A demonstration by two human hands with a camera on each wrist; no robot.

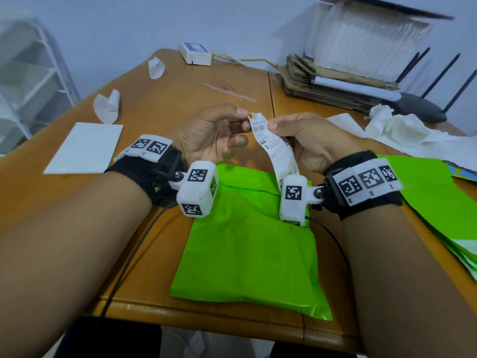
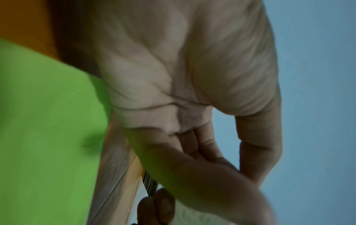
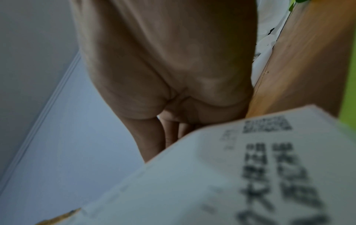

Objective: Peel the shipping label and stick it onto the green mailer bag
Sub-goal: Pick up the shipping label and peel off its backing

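Shipping label (image 1: 273,146) held in air, long axis hanging toward green mailer bag (image 1: 247,244) flat directly beneath on table (image 1: 77,192). Left hand (image 1: 214,135) and right hand (image 1: 309,143) both pinch its top end.

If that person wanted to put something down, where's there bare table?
Bare wood lies between the white flat card and the clear tape strip, and left of the green mailer bag. The right side is crowded: crumpled white paper, stacked cardboard.
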